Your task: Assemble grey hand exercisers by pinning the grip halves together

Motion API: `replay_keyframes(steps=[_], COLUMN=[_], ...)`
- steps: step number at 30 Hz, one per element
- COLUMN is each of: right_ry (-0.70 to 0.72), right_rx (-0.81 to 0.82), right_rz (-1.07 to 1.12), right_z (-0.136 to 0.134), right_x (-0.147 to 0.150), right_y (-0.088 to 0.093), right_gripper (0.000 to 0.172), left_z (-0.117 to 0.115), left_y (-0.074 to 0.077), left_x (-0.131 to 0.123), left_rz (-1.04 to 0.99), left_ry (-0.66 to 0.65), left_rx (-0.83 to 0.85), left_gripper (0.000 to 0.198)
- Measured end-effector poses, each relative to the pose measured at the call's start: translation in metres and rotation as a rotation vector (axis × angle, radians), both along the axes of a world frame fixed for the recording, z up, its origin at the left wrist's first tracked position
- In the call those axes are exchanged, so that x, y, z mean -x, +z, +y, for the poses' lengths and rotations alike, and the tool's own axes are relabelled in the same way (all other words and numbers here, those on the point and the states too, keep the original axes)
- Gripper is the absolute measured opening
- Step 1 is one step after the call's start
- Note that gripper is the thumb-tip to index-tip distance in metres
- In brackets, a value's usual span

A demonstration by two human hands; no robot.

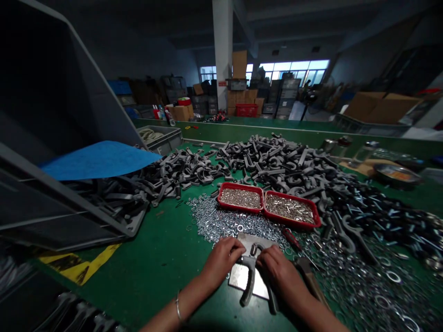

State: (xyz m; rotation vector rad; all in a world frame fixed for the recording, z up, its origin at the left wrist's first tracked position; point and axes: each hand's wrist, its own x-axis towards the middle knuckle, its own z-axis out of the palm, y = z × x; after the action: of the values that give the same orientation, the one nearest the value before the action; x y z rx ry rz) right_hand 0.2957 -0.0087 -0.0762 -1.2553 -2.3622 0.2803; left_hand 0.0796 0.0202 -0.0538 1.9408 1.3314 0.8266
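Note:
On a flat metal plate (pixel 239 275) lies a grey metal part (pixel 248 276) with a curved handle and a hook-shaped upper end. My left hand (pixel 224 256) is closed at the part's upper left, thumb and fingers pinched together at its joint; any small piece between the fingertips is hidden. My right hand (pixel 278 272) curls its fingers round the hooked right side, over a second dark handle (pixel 272 297) that sticks out below. A short metal pin or sleeve (pixel 254 249) shows between both hands.
Two red trays (pixel 242 210) of small metal pins stand behind a spread of shiny washers (pixel 211 216). Grey castings (pixel 277 161) are heaped beyond. To the right lie a hammer (pixel 311 281), a red-handled screwdriver (pixel 291 239) and black-headed bolts (pixel 384 212). A tipped grey crate (pixel 114 230) stands left.

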Motion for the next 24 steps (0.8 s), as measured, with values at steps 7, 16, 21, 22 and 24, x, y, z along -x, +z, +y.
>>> replay_keyframes(steps=[7,16,21,22,24], right_ry=[0.100,-0.339,-0.453,-0.473,-0.498], right_rx=[-0.014,0.162,0.135,0.129,0.117], right_rz=[-0.018,0.224,0.017,-0.044,-0.130], right_z=[-0.011,-0.045,-0.087,-0.093,-0.100], right_x=[-0.006,-0.073,-0.105,-0.107,-0.107], right_y=[0.007,-0.001,-0.003,-0.002,0.000], right_gripper=[0.028,0.031,0.033,0.036,0.042], left_z=[-0.013,-0.010,-0.012,-0.014,-0.019], left_y=[-0.006,-0.026,-0.034,-0.034,-0.035], left_x=[-0.020,-0.034,-0.026,-0.023,-0.017], left_rz=[0.171,0.361,0.338,0.334,0.345], left_ry=[-0.076,-0.135,-0.236,-0.257,-0.293], left_rx=[-0.151,-0.391,-0.609,-0.627,-0.625], left_gripper=[0.011,0.012,0.016,0.015,0.020])
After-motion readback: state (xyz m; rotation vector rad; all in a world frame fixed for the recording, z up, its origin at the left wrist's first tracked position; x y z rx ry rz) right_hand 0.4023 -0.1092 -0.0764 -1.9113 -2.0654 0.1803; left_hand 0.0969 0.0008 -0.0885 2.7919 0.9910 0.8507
